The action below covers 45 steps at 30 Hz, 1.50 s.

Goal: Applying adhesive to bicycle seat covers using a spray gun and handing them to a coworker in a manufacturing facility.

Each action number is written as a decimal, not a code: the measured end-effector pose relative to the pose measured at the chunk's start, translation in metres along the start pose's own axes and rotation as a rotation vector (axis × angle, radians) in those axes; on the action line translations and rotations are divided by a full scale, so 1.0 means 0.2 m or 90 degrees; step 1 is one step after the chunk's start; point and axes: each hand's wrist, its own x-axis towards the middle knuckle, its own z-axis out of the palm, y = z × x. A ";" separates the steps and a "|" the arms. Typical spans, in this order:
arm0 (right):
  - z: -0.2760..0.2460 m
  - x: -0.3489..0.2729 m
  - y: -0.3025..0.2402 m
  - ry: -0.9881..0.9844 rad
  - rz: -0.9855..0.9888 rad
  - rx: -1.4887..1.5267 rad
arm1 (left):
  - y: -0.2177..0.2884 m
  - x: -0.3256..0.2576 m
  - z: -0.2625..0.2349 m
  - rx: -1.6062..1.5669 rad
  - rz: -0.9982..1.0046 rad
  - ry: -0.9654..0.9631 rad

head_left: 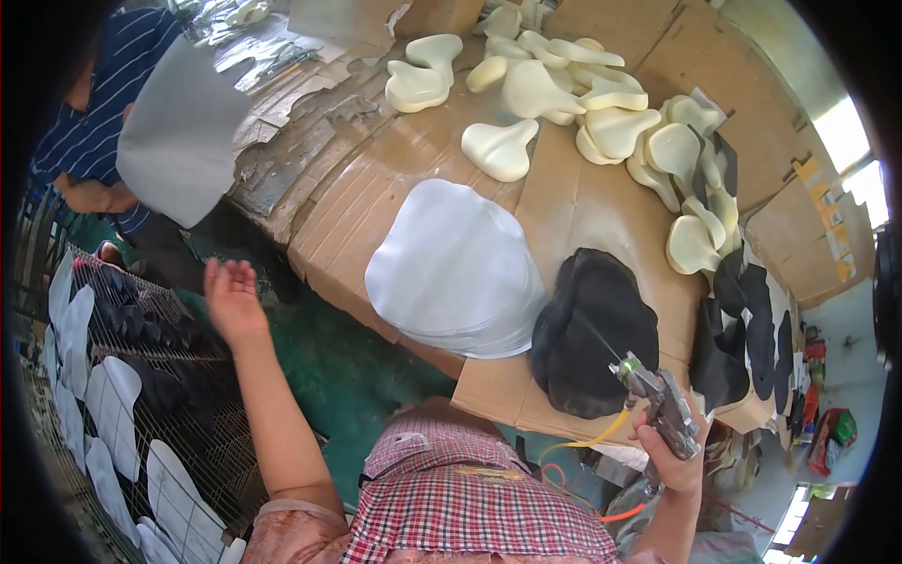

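My right hand (675,456) is closed around a spray gun (665,406) with a hose on it. The gun's nozzle points over a stack of black saddle-shaped pieces (594,329) near the table's front edge. Left of that lies a stack of white, rounded cover sheets (451,263), with neither hand touching it. My left hand (235,299) reaches out to the left, beyond the table edge, its fingers stretched and nothing in it. Below and left of it stands a wire rack (188,352) bearing white and black pieces.
Cream foam bicycle-saddle pads (500,150) lie across the back and right of the cardboard-covered table (348,202). More black pieces (722,352) hang over its right edge. Another person (117,122) stands at the far left beside a grey sheet (183,132). A yellow hose (601,434) crosses near my right side.
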 end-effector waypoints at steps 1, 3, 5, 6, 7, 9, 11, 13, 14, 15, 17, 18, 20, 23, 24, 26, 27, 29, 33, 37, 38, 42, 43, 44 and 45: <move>-0.03 -0.02 0.01 0.013 0.010 -0.011 | -0.09 -0.03 0.01 0.052 -0.052 0.025; -0.12 -0.06 0.03 -0.030 0.005 -0.077 | -0.30 -0.12 0.02 0.194 -0.140 0.051; -0.16 -0.10 0.01 -0.111 0.081 -0.171 | -0.52 -0.19 -0.03 0.339 -0.239 0.035; -0.16 -0.09 -0.02 -0.152 0.086 -0.166 | -0.64 -0.21 -0.09 0.447 -0.265 -0.028; -0.15 -0.06 -0.02 -0.150 0.087 -0.165 | -0.74 -0.25 -0.12 0.526 -0.307 -0.045; -0.09 -0.01 -0.03 -0.131 -0.003 -0.055 | -0.93 -0.26 -0.22 0.710 -0.270 -0.080; -0.05 0.05 -0.05 -0.096 0.015 -0.003 | -1.02 -0.28 -0.24 0.925 -0.184 -0.143; -0.04 0.09 -0.04 -0.067 0.023 0.038 | -1.05 -0.32 -0.12 0.974 -0.187 -0.159; -0.06 0.09 -0.07 -0.118 0.015 -0.019 | -1.06 -0.32 -0.06 1.024 -0.188 -0.171; -0.09 0.09 -0.07 -0.125 0.013 -0.018 | -1.05 -0.29 -0.06 1.025 -0.185 -0.163; -0.14 0.04 -0.06 -0.226 0.044 -0.176 | -1.05 -0.25 -0.05 1.080 -0.161 -0.200; -0.16 0.02 -0.06 -0.253 0.083 -0.180 | -1.05 -0.25 -0.01 1.080 -0.162 -0.202; -0.14 0.05 -0.06 -0.232 0.059 -0.168 | -1.05 -0.25 0.05 1.106 -0.162 -0.198; -0.08 0.11 -0.05 -0.157 0.018 -0.101 | -1.07 -0.22 0.04 1.122 -0.169 -0.179; -0.06 0.13 -0.07 -0.139 0.008 -0.065 | -1.08 -0.21 0.04 1.123 -0.169 -0.183; -0.08 0.14 -0.07 -0.170 -0.024 -0.081 | -1.08 -0.21 0.06 1.141 -0.202 -0.186; -0.10 0.13 -0.09 -0.168 -0.023 -0.080 | -1.08 -0.21 0.07 1.142 -0.201 -0.189; -0.12 0.10 -0.12 -0.308 -0.054 -0.262 | -1.07 -0.21 0.10 1.113 -0.225 -0.172; -0.15 0.08 -0.10 -0.264 -0.004 -0.296 | -1.07 -0.20 0.07 1.116 -0.112 -0.185; -0.05 0.14 -0.05 -0.038 0.006 -0.046 | -1.09 -0.18 0.04 0.949 -0.192 -0.142; -0.05 0.16 -0.05 -0.047 -0.022 -0.052 | -1.10 -0.17 0.00 0.828 -0.271 -0.112; -0.11 0.09 -0.05 -0.220 -0.042 -0.197 | -1.08 -0.23 0.00 0.679 -0.314 -0.029; -0.11 0.08 -0.05 -0.220 -0.041 -0.197 | -1.06 -0.25 0.01 0.609 -0.365 -0.033; -0.12 0.06 -0.04 -0.215 -0.041 -0.214 | -1.03 -0.27 0.02 0.538 -0.414 -0.037; -0.10 0.02 -0.04 -0.211 -0.041 -0.231 | -1.01 -0.29 0.01 0.538 -0.415 -0.037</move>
